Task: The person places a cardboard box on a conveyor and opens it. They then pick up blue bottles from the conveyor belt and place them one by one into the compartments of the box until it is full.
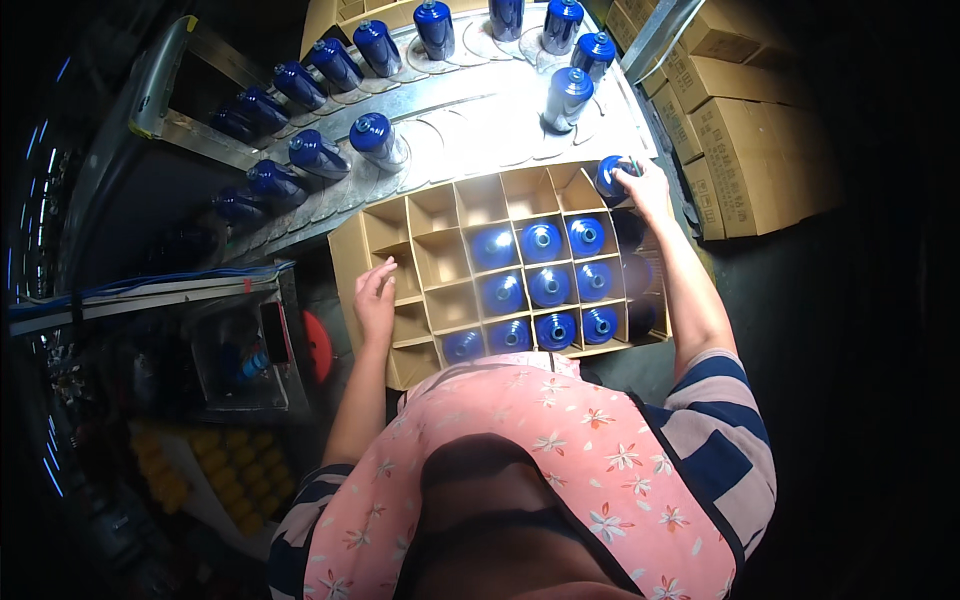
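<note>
A cardboard carton (349,262) with a grid of dividers lies in front of me. Several blue glass bottles (550,287) stand upright in its middle and right cells, necks up; cells along the left and far sides hold none. At the carton's far right corner my right hand (647,189) grips a blue bottle (608,174) by its top, fingers closed round the neck. Its lower part is hidden by the carton and my hand. My left hand (376,290) rests at the carton's left side beside the dividers, fingers stretched out and holding nothing.
Beyond the carton a brightly lit conveyor (470,125) of overlapping plates curves round, carrying several blue bottles (376,140) in two rows. Stacked cardboard boxes (745,160) stand at right. A metal frame (160,100) edges the far left, above a red disc (317,346).
</note>
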The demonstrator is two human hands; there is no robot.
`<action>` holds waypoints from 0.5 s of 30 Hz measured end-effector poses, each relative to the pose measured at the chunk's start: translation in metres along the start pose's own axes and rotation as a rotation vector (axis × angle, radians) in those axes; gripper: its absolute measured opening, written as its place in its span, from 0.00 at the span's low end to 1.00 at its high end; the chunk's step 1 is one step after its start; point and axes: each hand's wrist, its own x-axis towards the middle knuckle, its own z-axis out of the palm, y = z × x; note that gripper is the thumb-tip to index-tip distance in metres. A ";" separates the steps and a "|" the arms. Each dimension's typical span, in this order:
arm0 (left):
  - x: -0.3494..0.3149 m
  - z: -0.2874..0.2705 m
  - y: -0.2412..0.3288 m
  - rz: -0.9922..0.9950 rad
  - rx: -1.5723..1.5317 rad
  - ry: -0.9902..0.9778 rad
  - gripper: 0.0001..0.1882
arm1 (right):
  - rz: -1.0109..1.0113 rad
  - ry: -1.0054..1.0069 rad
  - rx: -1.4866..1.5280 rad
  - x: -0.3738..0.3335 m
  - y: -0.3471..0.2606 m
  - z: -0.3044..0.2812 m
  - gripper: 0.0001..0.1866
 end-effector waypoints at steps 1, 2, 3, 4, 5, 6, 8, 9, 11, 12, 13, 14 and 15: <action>0.003 0.008 0.009 -0.029 -0.068 -0.010 0.16 | -0.042 0.077 -0.147 0.004 -0.018 -0.013 0.18; 0.005 0.020 0.019 0.076 -0.026 -0.041 0.16 | -0.139 0.075 -0.028 0.004 -0.036 -0.030 0.17; 0.010 0.034 0.028 0.096 -0.022 -0.092 0.17 | -0.177 0.062 0.074 0.008 -0.055 -0.050 0.16; 0.015 0.048 0.037 0.130 -0.004 -0.146 0.17 | -0.177 0.053 0.091 0.013 -0.074 -0.067 0.16; 0.019 0.061 0.045 0.189 0.013 -0.193 0.18 | -0.276 0.038 0.154 0.016 -0.093 -0.077 0.16; 0.022 0.074 0.051 0.183 -0.019 -0.235 0.18 | -0.242 0.076 0.162 0.022 -0.110 -0.078 0.17; 0.031 0.094 0.056 0.250 0.044 -0.338 0.18 | -0.428 0.133 0.210 0.036 -0.135 -0.066 0.19; 0.035 0.103 0.057 0.286 0.092 -0.395 0.19 | -0.438 0.189 0.143 0.045 -0.142 -0.050 0.17; 0.042 0.114 0.055 0.291 0.287 -0.546 0.19 | -0.338 0.086 0.126 0.063 -0.143 -0.007 0.19; 0.045 0.116 0.053 0.371 0.309 -0.542 0.20 | -0.283 0.050 0.147 0.076 -0.142 0.015 0.19; 0.047 0.117 0.051 0.340 0.403 -0.592 0.21 | -0.230 0.010 0.163 0.090 -0.140 0.034 0.19; 0.048 0.118 0.049 0.353 0.341 -0.603 0.18 | -0.245 0.043 0.167 0.099 -0.133 0.049 0.21; 0.048 0.117 0.048 0.402 0.302 -0.602 0.19 | -0.187 0.054 0.109 0.110 -0.130 0.065 0.22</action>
